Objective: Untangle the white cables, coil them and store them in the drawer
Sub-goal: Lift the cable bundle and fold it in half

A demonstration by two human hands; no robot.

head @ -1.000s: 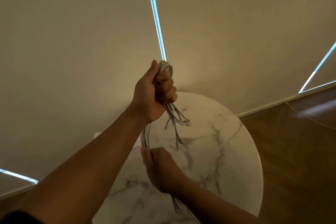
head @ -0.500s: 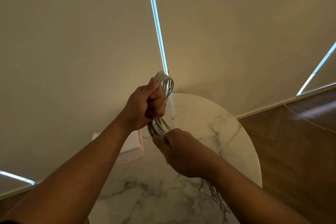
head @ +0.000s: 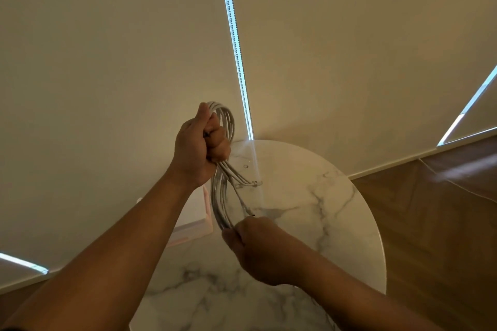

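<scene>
I see left hand fisting looped white cables, right hand pinching lower bend; round marble table, wood floor.

Your left hand is up above the round marble table, fist wrapped round a bundle of white cables that loops over your knuckles. The strands hang down to your right hand, which pinches them low. A few loose ends splay out over the tabletop. A pale pink box sits behind your left wrist.
</scene>
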